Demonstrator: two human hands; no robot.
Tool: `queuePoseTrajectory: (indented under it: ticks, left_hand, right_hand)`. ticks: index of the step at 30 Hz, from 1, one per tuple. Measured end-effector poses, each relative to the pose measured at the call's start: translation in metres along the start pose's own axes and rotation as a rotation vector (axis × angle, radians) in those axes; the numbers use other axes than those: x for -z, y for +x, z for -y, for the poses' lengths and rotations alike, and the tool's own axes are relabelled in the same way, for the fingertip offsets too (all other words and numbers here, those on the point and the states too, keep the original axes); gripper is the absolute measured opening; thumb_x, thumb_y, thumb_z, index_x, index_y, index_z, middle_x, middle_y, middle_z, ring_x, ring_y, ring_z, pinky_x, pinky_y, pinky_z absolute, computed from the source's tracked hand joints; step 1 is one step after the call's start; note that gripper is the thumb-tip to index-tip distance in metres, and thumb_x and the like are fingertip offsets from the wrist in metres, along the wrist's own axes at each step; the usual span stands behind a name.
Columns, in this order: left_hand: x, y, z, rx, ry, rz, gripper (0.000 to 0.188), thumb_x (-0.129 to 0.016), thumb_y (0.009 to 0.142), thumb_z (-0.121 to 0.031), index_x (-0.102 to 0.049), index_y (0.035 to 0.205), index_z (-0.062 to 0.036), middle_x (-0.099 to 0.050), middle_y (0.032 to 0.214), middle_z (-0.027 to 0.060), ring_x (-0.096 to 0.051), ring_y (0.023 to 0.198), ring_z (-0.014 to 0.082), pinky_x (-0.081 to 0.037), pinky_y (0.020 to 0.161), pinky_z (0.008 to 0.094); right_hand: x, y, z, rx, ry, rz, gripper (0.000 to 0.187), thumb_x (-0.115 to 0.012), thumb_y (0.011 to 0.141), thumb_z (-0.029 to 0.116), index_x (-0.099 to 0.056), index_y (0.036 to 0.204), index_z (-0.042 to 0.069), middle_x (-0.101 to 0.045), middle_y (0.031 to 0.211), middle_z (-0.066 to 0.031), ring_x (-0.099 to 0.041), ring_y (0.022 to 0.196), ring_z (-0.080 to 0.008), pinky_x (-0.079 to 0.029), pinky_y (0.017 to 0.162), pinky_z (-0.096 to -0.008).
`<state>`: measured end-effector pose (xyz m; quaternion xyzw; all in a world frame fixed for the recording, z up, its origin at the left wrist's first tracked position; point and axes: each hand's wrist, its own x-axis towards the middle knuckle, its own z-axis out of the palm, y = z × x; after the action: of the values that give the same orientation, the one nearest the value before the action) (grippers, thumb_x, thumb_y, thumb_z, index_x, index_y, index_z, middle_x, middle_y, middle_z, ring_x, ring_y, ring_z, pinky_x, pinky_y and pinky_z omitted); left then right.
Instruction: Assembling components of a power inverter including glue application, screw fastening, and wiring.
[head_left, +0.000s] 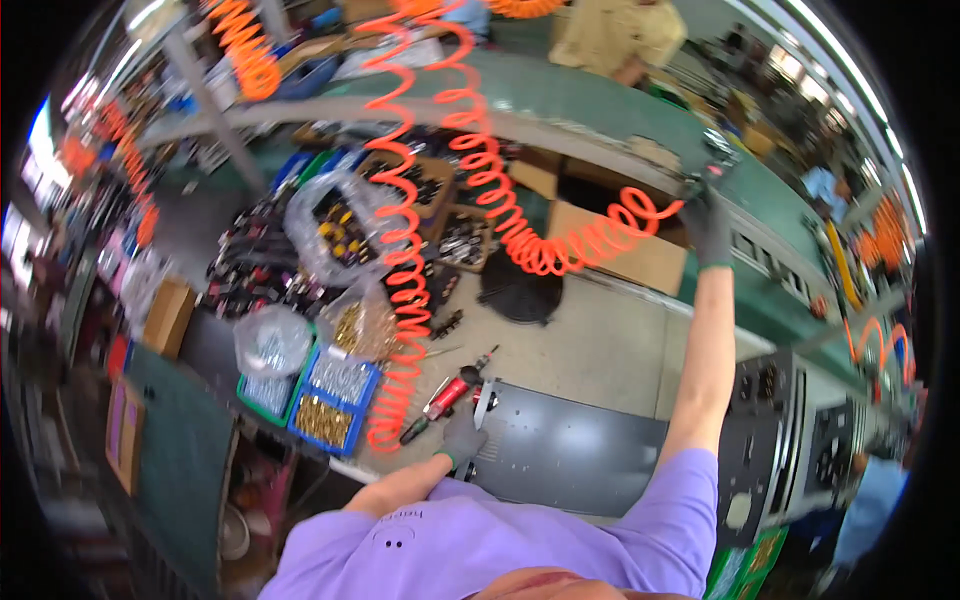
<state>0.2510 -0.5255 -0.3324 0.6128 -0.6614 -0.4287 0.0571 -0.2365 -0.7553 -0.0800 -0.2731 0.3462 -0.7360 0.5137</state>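
Observation:
A dark grey metal panel (575,445) lies flat on the bench right before me, with a light metal bracket (484,403) at its left end. My left hand (462,440), in a grey glove, is closed at that end of the panel, its fingertips partly hidden. Stretched far out to the right, my gloved right hand (708,228) is closed around an air tool (716,158) joined to an orange coiled hose (545,252). The tool's exact kind is hard to make out. A red air screwdriver (452,393) lies on the bench just beyond my left hand.
Blue bins (328,405) of screws stand left, by plastic bags of small parts (340,230). A black round plate (521,288) lies farther back. Another hanging coiled hose (400,240) reaches the bench. Behind runs a green conveyor (560,95); dark panels (760,430) stand right.

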Motion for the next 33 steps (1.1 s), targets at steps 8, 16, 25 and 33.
queuePoseTrajectory:
  ticks: [8,16,25,33]
  left_hand:
    - [0.004,0.007,-0.001,-0.021,-0.006,0.008,0.063,-0.059,0.069,-0.02,-0.033,0.125,-0.0065,-0.056,0.106,0.0219,-0.058,0.093,0.0364,-0.047,0.077,0.0441]
    - [0.029,0.01,0.009,-0.143,0.063,0.095,0.059,-0.053,0.08,-0.033,-0.034,0.129,-0.0064,-0.052,0.117,0.0223,-0.056,0.102,0.0329,-0.045,0.083,0.0407]
    - [0.257,0.005,0.052,-0.541,-0.19,-0.699,0.027,-0.055,0.083,-0.029,-0.059,0.095,-0.0049,-0.061,0.086,0.0158,-0.06,0.079,0.029,-0.045,0.069,0.0344]
    - [0.427,0.159,0.133,-0.121,0.475,-0.888,0.039,-0.053,0.079,-0.026,-0.05,0.115,-0.0114,-0.051,0.114,0.01,-0.051,0.103,0.03,-0.046,0.079,0.0428]
  right_hand:
    - [-0.021,-0.236,-0.202,-0.243,-0.729,0.009,0.014,-0.053,0.083,0.024,-0.051,0.085,0.01,-0.05,0.069,-0.0015,-0.049,0.064,-0.0127,-0.043,0.06,-0.0276]
    - [-0.113,-0.434,-0.34,-0.529,-1.127,0.214,0.069,-0.068,0.069,0.028,-0.037,0.123,-0.002,-0.058,0.1,-0.0191,-0.059,0.089,-0.0304,-0.047,0.078,-0.0391]
    - [-0.131,-0.425,-0.356,-0.473,-1.495,-0.055,0.033,-0.06,0.065,0.016,-0.046,0.088,-0.002,-0.058,0.079,-0.0229,-0.058,0.077,-0.0395,-0.045,0.07,-0.0458]
    - [-0.247,-0.404,-0.279,-0.365,-1.232,-0.019,0.037,-0.061,0.064,0.017,-0.048,0.091,-0.004,-0.056,0.083,-0.0204,-0.057,0.076,-0.0292,-0.045,0.069,-0.039]
